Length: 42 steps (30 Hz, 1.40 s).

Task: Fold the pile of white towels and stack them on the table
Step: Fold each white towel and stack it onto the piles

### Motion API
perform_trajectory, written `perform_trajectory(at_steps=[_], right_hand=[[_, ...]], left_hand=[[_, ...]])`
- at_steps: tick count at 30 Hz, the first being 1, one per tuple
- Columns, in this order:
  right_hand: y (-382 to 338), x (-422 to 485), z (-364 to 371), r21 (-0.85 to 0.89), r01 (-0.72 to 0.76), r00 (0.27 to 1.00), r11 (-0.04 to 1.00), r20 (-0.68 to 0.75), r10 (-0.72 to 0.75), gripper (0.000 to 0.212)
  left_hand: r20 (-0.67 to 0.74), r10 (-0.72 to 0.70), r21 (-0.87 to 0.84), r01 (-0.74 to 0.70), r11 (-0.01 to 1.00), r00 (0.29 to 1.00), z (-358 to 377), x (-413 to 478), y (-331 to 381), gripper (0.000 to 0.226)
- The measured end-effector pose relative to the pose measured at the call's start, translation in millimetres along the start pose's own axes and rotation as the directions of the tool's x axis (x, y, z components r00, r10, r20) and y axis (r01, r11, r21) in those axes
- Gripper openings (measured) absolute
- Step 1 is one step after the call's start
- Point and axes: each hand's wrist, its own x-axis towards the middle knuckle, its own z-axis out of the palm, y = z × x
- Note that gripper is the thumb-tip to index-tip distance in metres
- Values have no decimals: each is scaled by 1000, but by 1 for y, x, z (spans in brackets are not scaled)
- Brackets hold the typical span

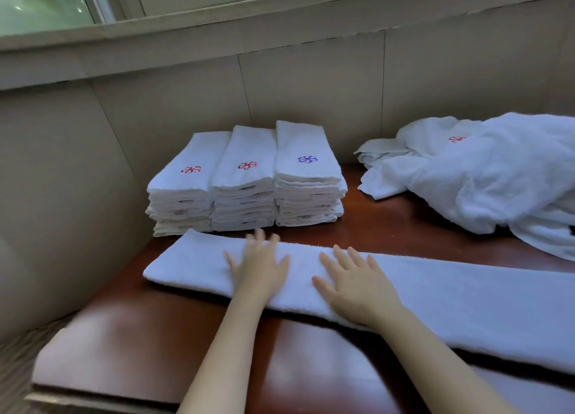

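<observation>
1. Bare forearms are seen reaching in over the near edge of the table [140, 336], a polished red-brown top.
2. Just beyond that edge, a long folded towel [466, 304] is laid across the table, from near the left edge out past the right of the view. It is judged to be folded lengthwise only, with the cross folds not yet made.
3. The left hand [259, 267] is laid flat on the towel toward its left end, fingers straight and spread, nothing grasped; its fingertips are blurred. The right hand [354, 286] is pressed palm-down just beside it, fingers likewise extended and released. The hands are probably placed so that the layers are smoothed and kept aligned for the next fold.
4. At the far left corner, three stacks of folded towels [245, 180] are set touching one another and close to the wall [311, 86], likely to leave working room. Red emblems are shown on two tops, a blue one on the third.
5. At the far right, the pile of unfolded towels [497, 177] is heaped, well apart from the stacks, so much of the task is judged to remain.
6. A window [46, 6] is seen above the wall.
</observation>
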Motion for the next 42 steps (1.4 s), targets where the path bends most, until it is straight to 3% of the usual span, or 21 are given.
perform_trajectory(at_steps=[1, 2, 3, 5, 6, 8, 12, 13, 15, 16, 17, 18, 19, 20, 22, 25, 27, 31, 35, 39, 42], right_hand=[[0, 0, 1, -6, -4, 1000, 1000, 2, 4, 62], [-1, 0, 1, -7, -7, 1000, 1000, 3, 7, 63], [-1, 0, 1, -2, -7, 1000, 1000, 3, 7, 63], [-2, 1, 1, 0, -7, 1000, 1000, -6, 7, 62], [-2, 1, 1, -1, -4, 1000, 1000, -13, 4, 62], [-1, 2, 2, -2, 4, 999, 1000, -34, -4, 59], [-2, -4, -2, 41, 69, 983, 997, -174, -61, 40], [-3, -6, -6, 134, 86, 969, 987, -240, -52, 35], [-4, -11, -20, 524, 49, 948, 851, -293, 126, 36], [-2, -13, -31, 765, 20, 939, 644, -237, 251, 39], [1, -15, -43, 935, -14, 939, 354, -110, 326, 43], [8, -18, -54, 996, -54, 952, 65, 31, 305, 50], [17, -22, -65, 984, -100, 964, -148, 133, 230, 57], [26, -27, -74, 956, -131, 968, -263, 180, 173, 61], [40, -36, -79, 968, -148, 957, -204, 192, 217, 51], [46, -50, -79, 918, -175, 912, 355, 15, 411, 24], [51, -57, -92, 853, -179, 895, 490, -65, 441, 18], [97, -77, -140, 839, -155, 820, 521, -185, 542, 14], [170, -119, -169, 694, -370, 771, 618, -142, 621, 13], [222, -153, -161, 659, -521, 691, 543, -48, 722, 22], [233, -161, -137, 544, -671, 631, 503, 63, 773, 34]], left_hand=[[-119, -191, -99, 180, 979, 974, -3, -2, -9, 63], [-226, -407, -295, 336, 895, 885, -9, -5, -19, 72], [-250, -619, -550, 417, 724, 744, -16, -6, -33, 77], [-34, -878, -931, 305, 201, 477, -32, -8, -52, 76], [123, -891, -976, 217, -28, 438, -36, -8, -61, 74], [315, -841, -949, 116, -294, 441, -37, -6, -71, 68], [388, -618, -890, 104, -443, 684, -39, -12, -67, 47], [315, -579, -923, 100, -372, 752, -42, -14, -61, 48], [49, -482, -998, 62, 10, 875, -49, -20, -42, 50], [-75, -351, -975, 5, 223, 933, -56, -26, -28, 47], [-127, -163, -921, -56, 386, 978, -64, -33, -15, 43], [-98, 53, -864, -112, 491, 994, -70, -40, -3, 43], [-11, 255, -803, -161, 574, 967, -75, -45, 7, 46], [100, 414, -747, -207, 632, 905, -78, -52, 17, 45], [204, 529, -687, -265, 677, 824, -79, -62, 31, 34], [0, 371, -659, -279, 699, 929, -76, -61, 39, 23], [-115, 243, -666, -256, 700, 963, -73, -57, 41, 20], [-179, 189, -605, -259, 753, 966, -58, -47, 49, 22], [-4, 202, -554, -170, 815, 979, -34, -45, 72, 41], [239, 210, -607, -23, 794, 948, -11, -46, 104, 75], [307, 197, -604, 31, 796, 931, 1, -46, 120, 84]])
